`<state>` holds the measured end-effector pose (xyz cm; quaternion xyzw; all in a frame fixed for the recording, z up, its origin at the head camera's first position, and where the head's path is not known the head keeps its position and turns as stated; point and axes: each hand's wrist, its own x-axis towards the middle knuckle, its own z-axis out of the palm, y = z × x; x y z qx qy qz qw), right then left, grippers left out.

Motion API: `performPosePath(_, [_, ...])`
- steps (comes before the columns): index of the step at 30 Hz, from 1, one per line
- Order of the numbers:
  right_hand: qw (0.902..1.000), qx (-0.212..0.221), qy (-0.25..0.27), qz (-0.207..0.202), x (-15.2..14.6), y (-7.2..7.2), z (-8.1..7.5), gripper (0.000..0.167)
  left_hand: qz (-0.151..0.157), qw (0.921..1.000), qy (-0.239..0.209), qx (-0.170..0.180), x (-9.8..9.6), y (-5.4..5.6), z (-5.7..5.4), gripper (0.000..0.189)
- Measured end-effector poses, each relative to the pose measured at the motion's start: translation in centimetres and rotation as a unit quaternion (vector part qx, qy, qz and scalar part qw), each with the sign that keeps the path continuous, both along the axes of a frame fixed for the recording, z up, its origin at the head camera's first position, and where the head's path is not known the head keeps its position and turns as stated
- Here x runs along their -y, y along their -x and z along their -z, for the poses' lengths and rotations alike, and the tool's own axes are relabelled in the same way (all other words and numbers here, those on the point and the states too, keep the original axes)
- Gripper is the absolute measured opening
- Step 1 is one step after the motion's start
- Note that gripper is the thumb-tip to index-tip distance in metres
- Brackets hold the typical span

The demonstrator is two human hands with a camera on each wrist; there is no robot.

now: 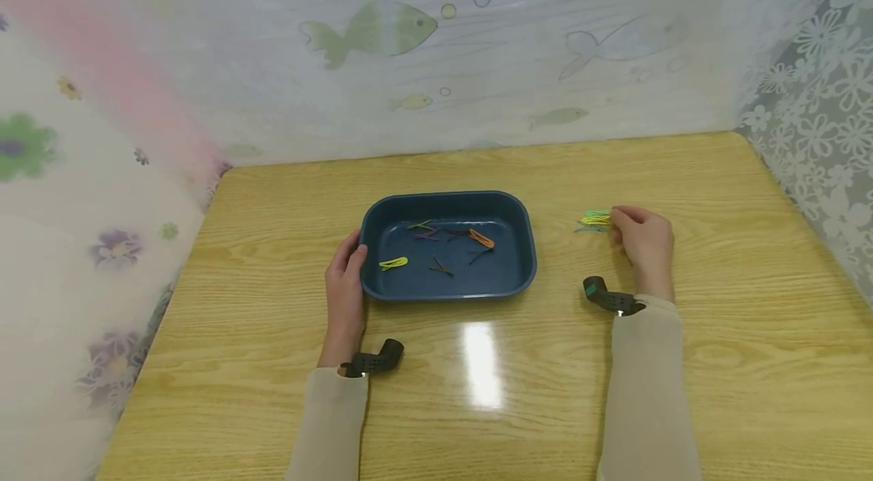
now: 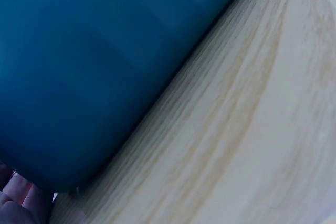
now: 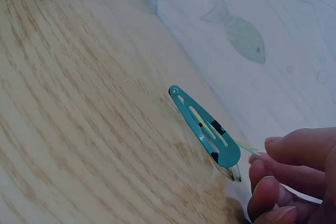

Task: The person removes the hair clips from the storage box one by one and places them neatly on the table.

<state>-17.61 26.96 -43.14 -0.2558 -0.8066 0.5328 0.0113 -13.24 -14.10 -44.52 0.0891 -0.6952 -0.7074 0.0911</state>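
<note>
A dark blue plastic tray (image 1: 446, 285) stands on the table; my left hand (image 1: 345, 285) grips its left end, thumb at the rim and fingers along the outer wall. Inside lie several snap hair clips, among them a yellow hair clip (image 1: 393, 263), an orange hair clip (image 1: 481, 238) and a brown hair clip (image 1: 441, 267). To the tray's right, my right hand (image 1: 644, 238) pinches the end of a thin yellow-green hair clip (image 3: 247, 147) between thumb and fingers. Beside the fingertips is a teal hair clip (image 3: 228, 156) with black spots, overlapping the pinched one in the right wrist view.
Both things rest on a wood-grain table (image 1: 259, 238). Behind it rises a wall covering (image 1: 477, 87) printed with fish, and a flower-patterned covering (image 1: 839, 110) borders the right side. A black wrist camera (image 1: 607, 298) sits on the right wrist, another wrist camera (image 1: 378, 360) on the left.
</note>
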Motion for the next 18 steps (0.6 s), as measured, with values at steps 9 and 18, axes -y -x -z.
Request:
performPosePath(9, [0.9998, -0.015, 0.001, 0.013, -0.04, 0.04, -0.16, 0.044, 0.000, 1.0000, -0.001, -0.002, 0.02, 0.11, -0.04, 0.037])
performPosePath(18, [0.9990, -0.042, 0.008, 0.014, 0.21, -0.22, -0.82, 0.043, -0.010, 0.9999, 0.000, 0.006, -0.13, 0.02, -0.15, 0.037])
